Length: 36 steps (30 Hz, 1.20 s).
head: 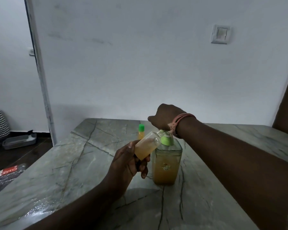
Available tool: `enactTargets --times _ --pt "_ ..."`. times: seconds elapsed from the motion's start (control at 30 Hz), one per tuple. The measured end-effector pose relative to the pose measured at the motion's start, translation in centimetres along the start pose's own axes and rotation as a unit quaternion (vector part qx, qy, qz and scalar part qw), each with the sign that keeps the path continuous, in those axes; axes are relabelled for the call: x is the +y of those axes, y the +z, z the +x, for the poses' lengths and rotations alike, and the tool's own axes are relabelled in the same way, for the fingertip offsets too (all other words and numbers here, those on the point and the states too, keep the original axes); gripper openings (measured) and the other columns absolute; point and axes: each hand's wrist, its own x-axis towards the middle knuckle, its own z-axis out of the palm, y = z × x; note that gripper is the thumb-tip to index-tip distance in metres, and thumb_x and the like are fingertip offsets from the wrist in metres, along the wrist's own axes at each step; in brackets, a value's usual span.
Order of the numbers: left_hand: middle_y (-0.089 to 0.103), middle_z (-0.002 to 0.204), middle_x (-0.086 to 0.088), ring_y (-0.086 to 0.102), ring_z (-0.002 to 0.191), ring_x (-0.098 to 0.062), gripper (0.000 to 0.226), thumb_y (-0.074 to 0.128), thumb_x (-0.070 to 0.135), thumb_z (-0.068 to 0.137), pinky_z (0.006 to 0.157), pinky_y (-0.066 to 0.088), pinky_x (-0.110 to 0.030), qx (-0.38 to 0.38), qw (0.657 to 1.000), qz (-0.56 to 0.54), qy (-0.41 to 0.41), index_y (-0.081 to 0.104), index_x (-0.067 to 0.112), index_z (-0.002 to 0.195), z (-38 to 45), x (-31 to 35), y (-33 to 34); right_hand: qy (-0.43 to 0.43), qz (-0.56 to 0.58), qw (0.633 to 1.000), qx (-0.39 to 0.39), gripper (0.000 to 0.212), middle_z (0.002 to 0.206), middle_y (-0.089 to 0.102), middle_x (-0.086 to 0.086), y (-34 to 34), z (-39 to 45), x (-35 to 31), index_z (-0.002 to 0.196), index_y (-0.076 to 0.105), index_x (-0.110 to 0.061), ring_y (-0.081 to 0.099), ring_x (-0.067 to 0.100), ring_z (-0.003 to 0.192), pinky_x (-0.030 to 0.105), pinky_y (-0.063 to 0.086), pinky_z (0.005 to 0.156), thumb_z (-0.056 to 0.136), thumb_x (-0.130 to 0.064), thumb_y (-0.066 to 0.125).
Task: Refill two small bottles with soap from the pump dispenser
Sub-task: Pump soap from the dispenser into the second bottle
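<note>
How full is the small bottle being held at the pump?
Partly full: the small bottle, tilted in the left hand, shows amber soap low, clear near its mouth.

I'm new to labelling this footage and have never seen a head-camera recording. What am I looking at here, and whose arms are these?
The one picture comes from a camera worn on a person's head, looking down at their own arms. No machine is involved. On the marble table stands a pump dispenser of amber soap. The right hand rests on its pump top. The left hand holds a small uncapped bottle, partly filled, tilted with its mouth at the pump. A second small bottle with a green cap stands behind.
</note>
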Motion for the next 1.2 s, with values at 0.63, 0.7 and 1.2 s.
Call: enactTargets --times 0.63,0.7,1.2 --pt "0.061 0.087 -0.02 0.053 0.059 -0.02 0.077 0.07 0.065 0.076 0.051 0.048 -0.032 -0.004 1.0 0.021 -0.003 0.061 0.007 0.127 -0.1 0.1 0.3 0.016 0.115 0.993 0.001 0.05 0.086 0.072 0.009 1.4 0.4 1.0 0.078 0.067 -0.006 0.06 0.023 0.07 0.03 0.046 0.066 0.089 -0.051 0.046" --pt "0.06 0.087 -0.02 0.052 0.059 -0.02 0.08 0.07 0.065 0.075 0.051 0.048 -0.033 0.004 1.0 0.016 -0.005 0.059 0.006 0.128 -0.2 0.2 0.5 0.025 0.115 0.993 -0.011 0.054 0.09 0.07 0.01 1.6 0.2 1.2 0.082 0.066 -0.008 0.057 0.025 0.071 0.029 0.042 0.068 0.091 -0.056 0.044" --pt "0.06 0.088 -0.021 0.052 0.059 -0.022 0.044 0.052 0.04 0.091 0.048 0.048 -0.033 0.018 0.999 0.031 0.013 0.065 0.012 0.123 -0.3 0.5 0.8 0.046 0.109 0.993 0.015 0.054 0.088 0.072 0.008 1.8 0.6 1.0 0.074 0.063 -0.013 0.064 0.026 0.079 0.036 0.051 0.081 0.088 -0.058 0.038"
